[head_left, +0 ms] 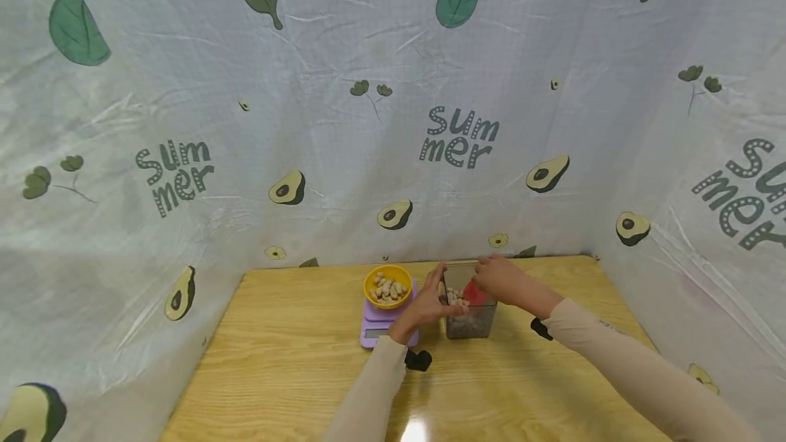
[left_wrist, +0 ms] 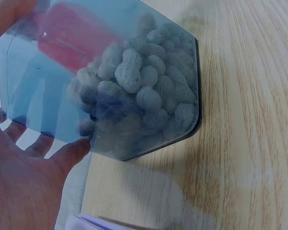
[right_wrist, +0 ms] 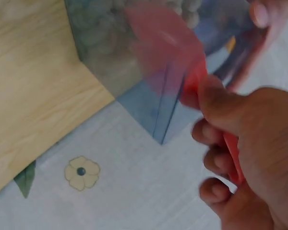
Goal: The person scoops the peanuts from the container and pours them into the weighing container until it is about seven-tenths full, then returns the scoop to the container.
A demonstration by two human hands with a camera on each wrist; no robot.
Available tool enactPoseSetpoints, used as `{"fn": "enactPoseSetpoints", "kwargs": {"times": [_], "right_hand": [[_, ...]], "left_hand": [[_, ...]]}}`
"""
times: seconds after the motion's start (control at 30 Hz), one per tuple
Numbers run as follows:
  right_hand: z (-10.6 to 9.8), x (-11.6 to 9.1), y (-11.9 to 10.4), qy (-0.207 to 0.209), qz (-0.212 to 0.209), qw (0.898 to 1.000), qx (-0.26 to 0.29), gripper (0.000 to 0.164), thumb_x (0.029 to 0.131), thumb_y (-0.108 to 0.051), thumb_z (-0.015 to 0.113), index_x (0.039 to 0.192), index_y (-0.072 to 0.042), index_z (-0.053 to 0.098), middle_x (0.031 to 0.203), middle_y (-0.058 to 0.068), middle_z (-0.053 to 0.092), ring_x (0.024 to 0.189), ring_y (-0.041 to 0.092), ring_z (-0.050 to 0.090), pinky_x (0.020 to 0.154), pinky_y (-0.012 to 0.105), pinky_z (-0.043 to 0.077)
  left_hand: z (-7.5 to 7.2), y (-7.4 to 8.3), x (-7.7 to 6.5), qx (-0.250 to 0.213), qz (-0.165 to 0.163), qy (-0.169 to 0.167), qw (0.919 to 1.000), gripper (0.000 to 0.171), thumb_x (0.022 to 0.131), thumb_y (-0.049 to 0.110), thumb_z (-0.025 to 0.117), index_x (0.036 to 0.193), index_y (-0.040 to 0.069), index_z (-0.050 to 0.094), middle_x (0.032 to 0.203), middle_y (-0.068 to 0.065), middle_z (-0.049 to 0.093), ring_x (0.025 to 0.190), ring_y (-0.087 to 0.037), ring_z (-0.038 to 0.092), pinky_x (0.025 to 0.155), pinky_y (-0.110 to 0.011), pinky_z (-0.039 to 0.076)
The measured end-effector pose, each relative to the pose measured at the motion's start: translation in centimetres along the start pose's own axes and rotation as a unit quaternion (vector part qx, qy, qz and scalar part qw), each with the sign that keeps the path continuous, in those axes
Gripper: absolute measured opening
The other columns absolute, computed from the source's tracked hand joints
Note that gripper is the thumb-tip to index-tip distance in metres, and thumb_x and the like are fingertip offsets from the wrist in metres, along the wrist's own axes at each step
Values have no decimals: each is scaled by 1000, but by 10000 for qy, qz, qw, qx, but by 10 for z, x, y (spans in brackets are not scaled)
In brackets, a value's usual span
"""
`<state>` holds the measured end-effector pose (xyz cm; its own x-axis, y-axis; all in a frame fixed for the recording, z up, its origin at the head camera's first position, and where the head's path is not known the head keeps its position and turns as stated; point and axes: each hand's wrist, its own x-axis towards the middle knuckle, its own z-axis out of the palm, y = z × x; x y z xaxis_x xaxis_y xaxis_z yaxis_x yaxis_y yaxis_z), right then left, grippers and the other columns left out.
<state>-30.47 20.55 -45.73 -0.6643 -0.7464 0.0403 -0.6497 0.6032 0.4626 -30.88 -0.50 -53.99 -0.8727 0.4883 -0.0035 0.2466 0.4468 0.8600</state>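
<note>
A clear grey plastic container (head_left: 469, 327) stands on the table with unshelled peanuts (left_wrist: 153, 81) in its lower part. My left hand (head_left: 426, 303) grips it at its left side, the thumb over the near rim and the fingers spread toward the back. In the left wrist view, those fingertips lie along the container's edge. My right hand (head_left: 508, 282) holds a red scoop (right_wrist: 194, 86) by its handle, fingers curled round it. The scoop's head is inside the container beside the peanuts, seen through the wall in both wrist views.
Left of the container, a lilac kitchen scale (head_left: 372, 325) bears a yellow bowl (head_left: 393, 269) with peanuts in it. The wooden table (head_left: 295, 340) ends at the back against a printed white cloth (head_left: 344, 155), which also hangs at both sides.
</note>
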Motion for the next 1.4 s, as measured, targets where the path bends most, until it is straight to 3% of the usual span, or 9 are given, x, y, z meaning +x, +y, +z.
{"fn": "enactPoseSetpoints", "kwargs": {"times": [0.13, 0.4, 0.57, 0.77, 0.97, 1.17, 1.4], "right_hand": [[4, -1, 3, -279, 77, 9987, 408, 6, 83, -15, 77, 86, -20, 75, 74, -5, 63, 76, 17, 57, 74, 36, 50], [26, -6, -9, 522, 226, 9983, 125, 10, 80, -14, 79, 87, -18, 73, 79, 0, 64, 78, 20, 59, 70, 36, 48], [26, -1, -10, 700, 311, 9971, 36, 5, 83, -16, 76, 87, -18, 73, 78, 0, 63, 77, 19, 58, 67, 34, 44], [25, -2, -7, 631, 125, 9966, 507, 7, 82, -13, 76, 79, -17, 72, 71, -1, 58, 71, 18, 55, 61, 33, 41], [28, -5, -6, 613, 398, 9951, 668, 5, 83, -12, 75, 81, -15, 71, 74, 1, 59, 73, 20, 55, 66, 38, 46], [32, -6, -9, 850, 791, 9915, 592, 5, 82, -12, 77, 84, -15, 73, 76, 2, 62, 72, 21, 55, 67, 39, 48], [41, 1, -9, 1137, 405, 9919, 384, 8, 80, -10, 78, 83, -15, 72, 77, 1, 62, 74, 20, 55, 67, 36, 46]], "left_hand": [[2, -2, 0, 50, 17, -65, 10000, 115, 77, 55, 76, 160, 29, 1, 166, -8, 9, 148, -37, 27, 116, -56, 32], [-1, 1, -4, -77, 76, 13, 9999, 114, 78, 50, 78, 160, 25, 2, 166, -9, 9, 148, -37, 26, 115, -56, 32], [-6, 0, -4, -129, 37, 133, 9998, 113, 77, 51, 77, 160, 28, 3, 166, -9, 8, 148, -38, 26, 115, -57, 32], [-3, -5, -1, -9, 24, 96, 10000, 113, 78, 49, 77, 160, 28, 2, 166, -9, 8, 148, -38, 26, 115, -57, 32], [-1, -4, 0, -182, 12, 98, 9998, 112, 78, 45, 77, 159, 29, 2, 167, -7, 8, 149, -37, 24, 116, -56, 31], [-1, -3, -2, -196, -70, 51, 9998, 111, 79, 51, 77, 159, 34, 1, 167, -5, 6, 150, -35, 21, 117, -56, 30], [-1, -4, 1, -115, -37, 43, 9999, 114, 78, 55, 77, 159, 32, 1, 167, -7, 7, 150, -36, 23, 116, -55, 31]]}}
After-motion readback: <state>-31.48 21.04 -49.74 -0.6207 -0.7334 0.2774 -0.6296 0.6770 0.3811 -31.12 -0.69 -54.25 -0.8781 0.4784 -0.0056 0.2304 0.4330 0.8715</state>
